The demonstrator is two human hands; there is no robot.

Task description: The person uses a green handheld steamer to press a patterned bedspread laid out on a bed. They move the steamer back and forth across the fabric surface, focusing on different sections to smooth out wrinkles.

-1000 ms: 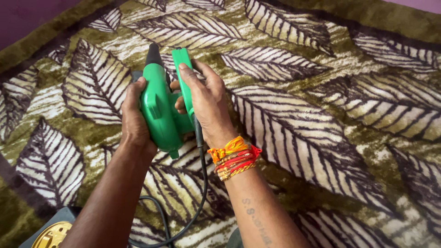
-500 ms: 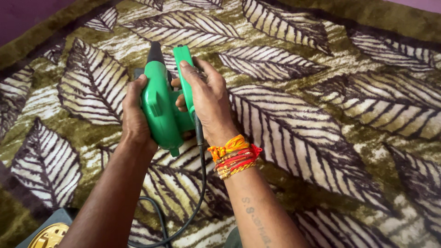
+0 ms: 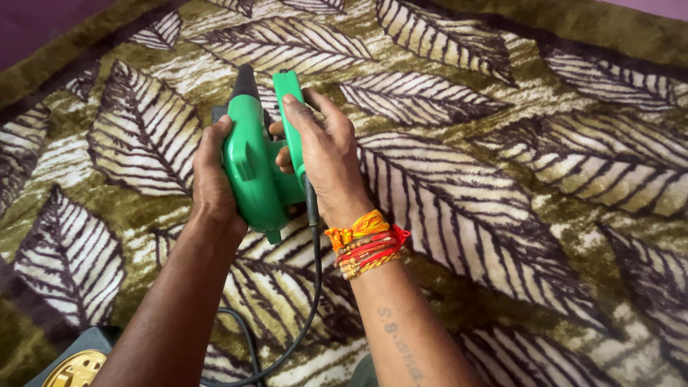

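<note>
**Green blower held in both hands over leaf-print carpet — risks and change**

Far left, at 7 o'clock in the frame: corner of a dark box point(image 3: 93, 344) with a gold disc point(image 3: 75, 369) on it, lying on the carpet point(image 3: 502, 215).

Left hand point(image 3: 211, 179): grip clamped around the rounded green body of the electric blower point(image 3: 251, 168), black nozzle pointing to 12 o'clock. The blower is held up off the carpet, between both hands.

Right hand point(image 3: 322, 165): grip closed on the blower's handle, index finger laid along its top edge. Thread wristbands point(image 3: 364, 244), orange and red, just below.

Black power cord point(image 3: 312, 287) leaves the handle base, runs down between the forearms and loops toward 6 o'clock.

Risks, as I judge them: the cord loop could snag a forearm and tug the blower askew; the finger on the handle could press a switch unintentionally, if one sits there; loose wristband threads sit close to the cord exit.

Change from a second ago: very little. The blower has shifted slightly up-frame; both grips unchanged.
</note>
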